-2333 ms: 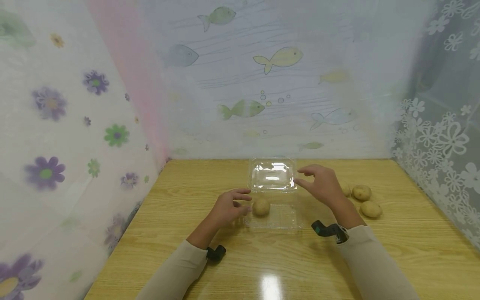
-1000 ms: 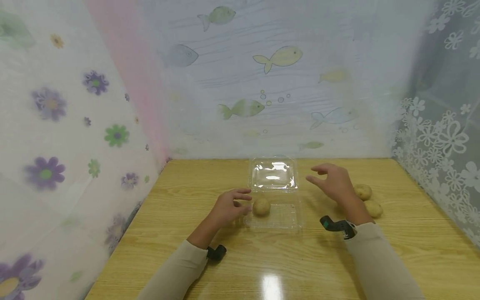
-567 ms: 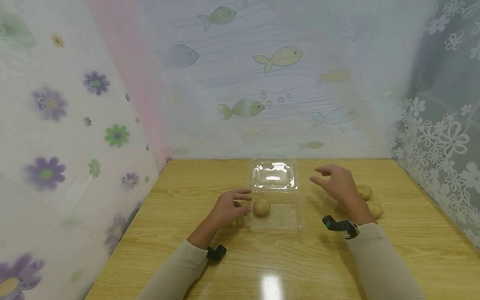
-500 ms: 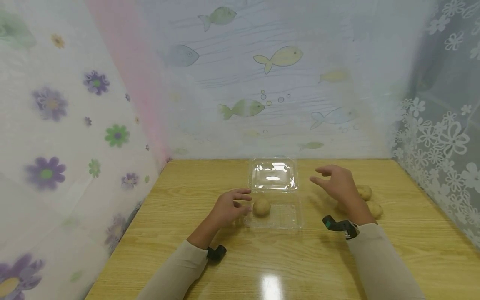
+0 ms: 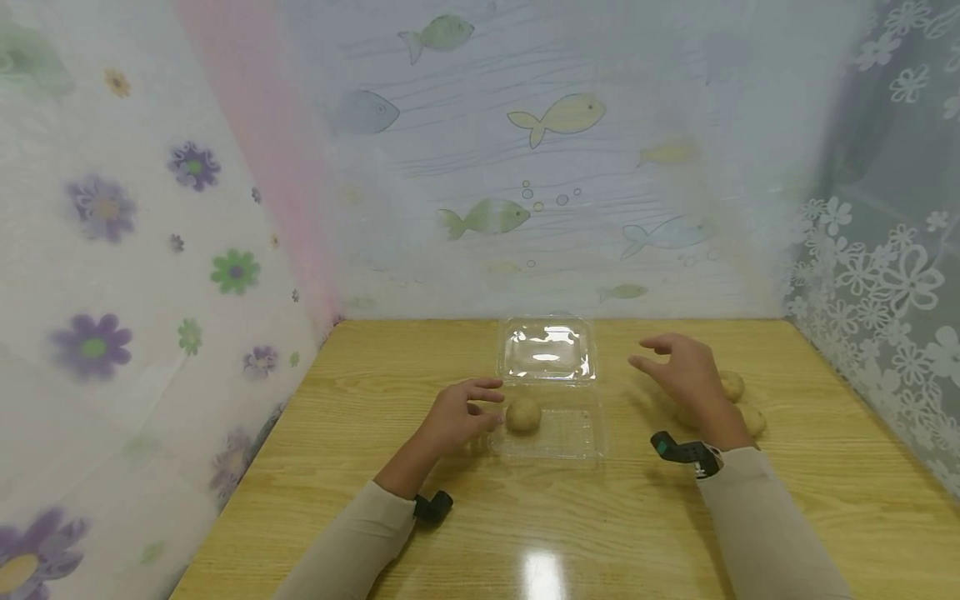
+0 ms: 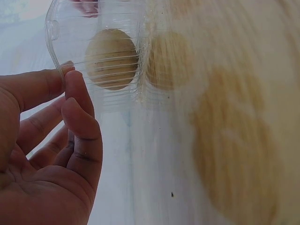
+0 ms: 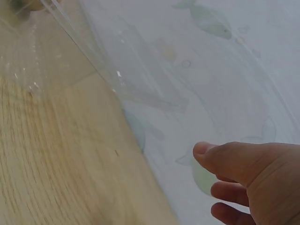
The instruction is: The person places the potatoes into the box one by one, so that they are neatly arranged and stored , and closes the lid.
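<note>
The head camera looks forward and down; both closer wrist views share its clear container (image 5: 551,381).

A pale fish-print wall (image 5: 592,179) stands behind a glossy wood-grain table (image 5: 600,533).

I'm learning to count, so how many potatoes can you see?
3 clearly: one potato in the clear container, two potatoes partly behind the right arm, which may hide more.
</note>
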A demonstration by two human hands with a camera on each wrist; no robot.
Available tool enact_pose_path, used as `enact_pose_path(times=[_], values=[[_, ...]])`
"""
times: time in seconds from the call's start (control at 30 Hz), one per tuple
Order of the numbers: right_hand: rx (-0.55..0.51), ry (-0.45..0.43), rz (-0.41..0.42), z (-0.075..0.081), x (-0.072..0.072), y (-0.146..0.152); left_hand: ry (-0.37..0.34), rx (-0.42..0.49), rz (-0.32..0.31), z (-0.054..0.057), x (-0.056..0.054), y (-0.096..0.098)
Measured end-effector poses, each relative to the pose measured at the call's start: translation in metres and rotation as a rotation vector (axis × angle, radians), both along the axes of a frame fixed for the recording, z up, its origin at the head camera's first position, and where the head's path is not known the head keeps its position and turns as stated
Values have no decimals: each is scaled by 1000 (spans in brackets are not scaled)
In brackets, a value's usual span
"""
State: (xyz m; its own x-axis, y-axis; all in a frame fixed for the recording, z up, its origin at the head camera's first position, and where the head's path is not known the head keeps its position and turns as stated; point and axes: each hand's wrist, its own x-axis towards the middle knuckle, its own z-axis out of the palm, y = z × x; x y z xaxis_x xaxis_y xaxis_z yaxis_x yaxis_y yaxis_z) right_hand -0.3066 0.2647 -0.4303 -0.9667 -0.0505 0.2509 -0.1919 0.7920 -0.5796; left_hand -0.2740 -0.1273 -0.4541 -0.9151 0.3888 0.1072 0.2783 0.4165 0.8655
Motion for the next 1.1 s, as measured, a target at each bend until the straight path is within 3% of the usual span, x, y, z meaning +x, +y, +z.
enact_pose_path(times=[0.27, 1.1], values=[[-29, -60, -30, 0, 2, 11, -16, -19, 7, 0, 0, -1], [42, -143, -53, 1, 4, 33, -37, 3, 6, 1, 1, -1]])
